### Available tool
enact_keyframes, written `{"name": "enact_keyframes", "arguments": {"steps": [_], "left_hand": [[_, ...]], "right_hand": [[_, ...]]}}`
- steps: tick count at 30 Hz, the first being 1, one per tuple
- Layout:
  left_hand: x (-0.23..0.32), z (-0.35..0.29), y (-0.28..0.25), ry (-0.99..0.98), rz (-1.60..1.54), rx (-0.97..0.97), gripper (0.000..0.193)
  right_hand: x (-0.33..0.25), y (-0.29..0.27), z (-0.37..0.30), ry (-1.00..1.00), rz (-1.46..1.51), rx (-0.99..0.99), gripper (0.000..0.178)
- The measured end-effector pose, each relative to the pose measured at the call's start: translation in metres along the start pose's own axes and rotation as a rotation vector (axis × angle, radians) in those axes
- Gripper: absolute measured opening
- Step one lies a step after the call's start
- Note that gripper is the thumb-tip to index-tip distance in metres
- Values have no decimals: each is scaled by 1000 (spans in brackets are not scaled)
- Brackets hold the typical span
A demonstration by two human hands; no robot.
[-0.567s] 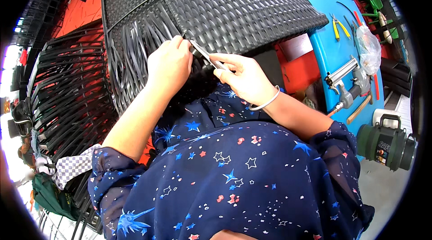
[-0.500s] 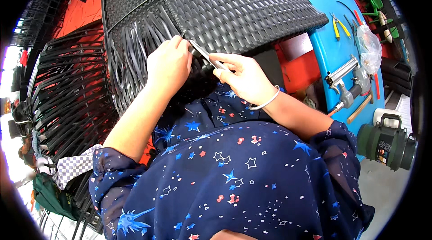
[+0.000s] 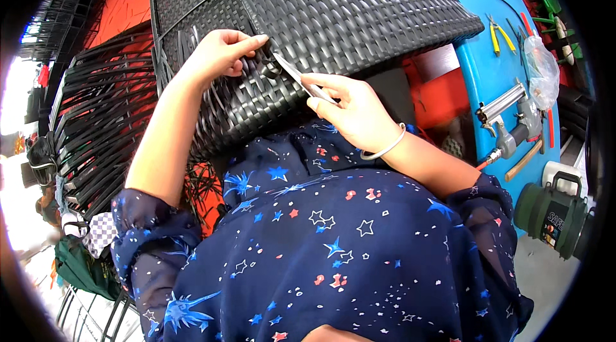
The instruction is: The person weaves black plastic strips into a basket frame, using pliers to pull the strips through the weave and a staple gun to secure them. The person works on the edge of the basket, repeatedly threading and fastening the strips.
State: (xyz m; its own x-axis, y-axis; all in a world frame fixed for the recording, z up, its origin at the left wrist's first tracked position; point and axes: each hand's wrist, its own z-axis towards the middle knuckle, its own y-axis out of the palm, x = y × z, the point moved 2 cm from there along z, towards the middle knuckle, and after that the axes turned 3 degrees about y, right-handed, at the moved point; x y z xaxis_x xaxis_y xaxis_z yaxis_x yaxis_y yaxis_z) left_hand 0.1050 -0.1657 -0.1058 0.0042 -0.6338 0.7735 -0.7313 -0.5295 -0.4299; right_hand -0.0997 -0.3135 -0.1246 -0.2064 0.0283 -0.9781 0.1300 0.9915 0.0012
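A black woven strip panel [image 3: 359,15] lies before me, with a lower woven part [image 3: 240,108] closer to my body. My left hand [image 3: 218,58] is over the seam between them, its fingers curled and thumb and forefinger close together near the weave. Whether a strip is pinched there, I cannot make out. Beside those fingertips a short black strip [image 3: 271,67] curls up. My right hand [image 3: 350,108] grips a slim, pointed silver metal tool [image 3: 292,71], its tip touching or just above the weave by that strip. Loose strip ends [image 3: 186,43] stick up behind my left hand.
On the blue table [image 3: 478,85] at right lie yellow-handled pliers [image 3: 502,35], a pneumatic tool [image 3: 513,130], a clear plastic bag [image 3: 542,63] and a wooden handle [image 3: 523,161]. A green container [image 3: 555,217] stands below. Black strip-wound frames [image 3: 106,117] crowd the left side.
My left hand has moved up and left, away from the tool tip. The loose strips near it now mostly lie out of sight, and the lower weave shows. The right hand keeps its hold.
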Motion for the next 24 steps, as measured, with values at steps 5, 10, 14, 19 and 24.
{"name": "enact_keyframes", "arguments": {"steps": [5, 10, 14, 19, 24], "left_hand": [[-12, 19, -4, -80, 107, -179, 49], [-17, 29, -6, -139, -36, -340, 41], [-30, 23, -13, -107, -194, -363, 38], [-30, 14, -13, -79, -236, -392, 33], [-33, 9, -15, -19, -294, -353, 21]], "right_hand": [[-1, 1, 1, -2, 59, -8, 39], [-2, -1, 1, 53, 66, -2, 36], [-5, 10, 0, 11, 88, 18, 35], [-8, 7, -3, 23, 37, 1, 36], [-9, 7, -4, 24, 76, -1, 37]]}}
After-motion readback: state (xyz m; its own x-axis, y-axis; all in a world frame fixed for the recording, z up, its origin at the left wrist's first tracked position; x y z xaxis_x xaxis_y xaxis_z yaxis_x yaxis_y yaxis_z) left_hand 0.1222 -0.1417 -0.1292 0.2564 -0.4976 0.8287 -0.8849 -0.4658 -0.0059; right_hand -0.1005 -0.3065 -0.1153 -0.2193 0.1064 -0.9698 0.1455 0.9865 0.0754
